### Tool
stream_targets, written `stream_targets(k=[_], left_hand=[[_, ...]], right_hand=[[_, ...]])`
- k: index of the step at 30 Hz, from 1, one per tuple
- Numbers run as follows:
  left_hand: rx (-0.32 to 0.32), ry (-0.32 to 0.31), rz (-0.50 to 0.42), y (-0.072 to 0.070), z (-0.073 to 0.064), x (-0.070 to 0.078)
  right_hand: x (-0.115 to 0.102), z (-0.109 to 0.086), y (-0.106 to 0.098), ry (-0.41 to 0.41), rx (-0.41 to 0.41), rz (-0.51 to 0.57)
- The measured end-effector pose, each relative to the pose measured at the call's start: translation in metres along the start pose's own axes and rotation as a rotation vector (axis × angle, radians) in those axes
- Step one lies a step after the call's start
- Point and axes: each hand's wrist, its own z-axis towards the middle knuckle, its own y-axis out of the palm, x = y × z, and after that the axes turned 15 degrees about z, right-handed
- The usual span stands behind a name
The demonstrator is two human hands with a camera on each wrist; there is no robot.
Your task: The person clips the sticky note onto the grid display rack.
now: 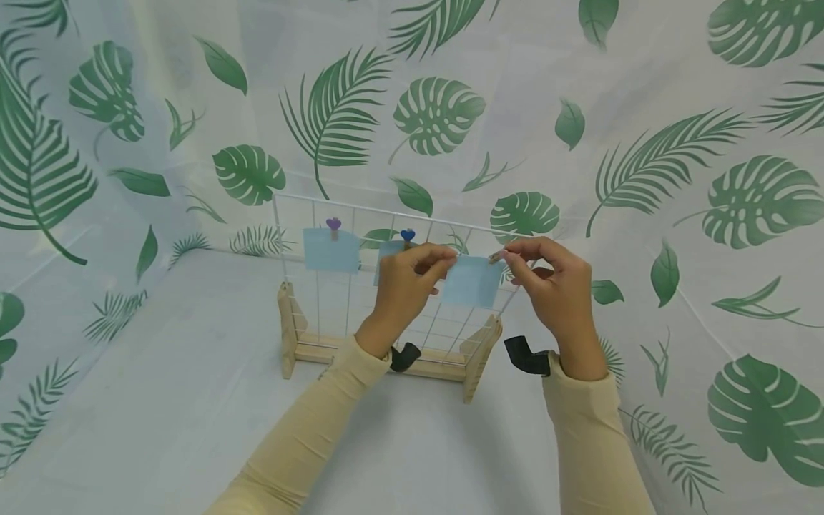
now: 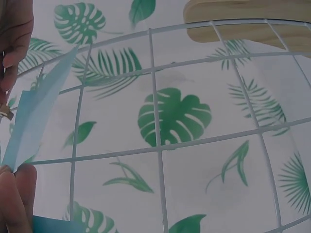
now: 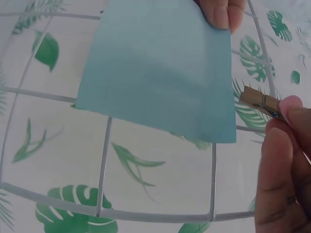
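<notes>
My left hand (image 1: 408, 282) pinches a light blue sheet of paper (image 1: 472, 282) by its upper left corner, in front of a white wire grid (image 3: 102, 187). In the right wrist view the sheet hangs nearly flat. My right hand (image 1: 560, 286) holds a small wooden clothespin (image 3: 255, 99) between thumb and fingers, just beside the sheet's edge. A pink patch shows at the clothespin's end by my thumb. The clothespin's free end points toward the paper, with a narrow gap between them in that view.
On the grid's left, another blue sheet (image 1: 331, 254) hangs from a purple heart clothespin (image 1: 333, 224). A further blue sheet (image 1: 385, 263), partly behind my left hand, hangs under a blue heart clothespin (image 1: 408, 234). Wooden feet (image 1: 287, 336) support the grid on a white surface (image 1: 193, 386). Leaf-printed cloth surrounds it.
</notes>
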Motion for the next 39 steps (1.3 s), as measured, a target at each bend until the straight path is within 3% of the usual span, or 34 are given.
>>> stream_targets(k=[5,13,24,27,31,35,39], left_hand=[[0.036,0.038,0.035,0.003,-0.001,0.000],[0.083,0.099,0.083,0.006,-0.003,-0.001],[0.118,0.086,0.070,0.012,-0.005,0.000],[0.110,0.098,0.107,0.011,-0.006,0.000],[0.108,0.149,0.208,0.002,-0.014,-0.001],[0.133,0.213,0.306,-0.012,-0.031,-0.006],[0.180,0.296,0.396,-0.030,-0.054,-0.020]], right_hand=[[0.001,0.004,0.005,-0.043,0.011,-0.031],[-0.006,0.009,0.012,-0.079,-0.076,-0.186],[-0.018,0.014,0.017,-0.034,-0.124,-0.262],[-0.019,0.011,0.018,-0.062,-0.069,-0.334],[-0.012,-0.001,0.016,-0.104,0.072,-0.393],[-0.001,-0.023,0.010,-0.110,0.181,-0.326],[0.008,-0.051,0.002,-0.080,0.236,-0.281]])
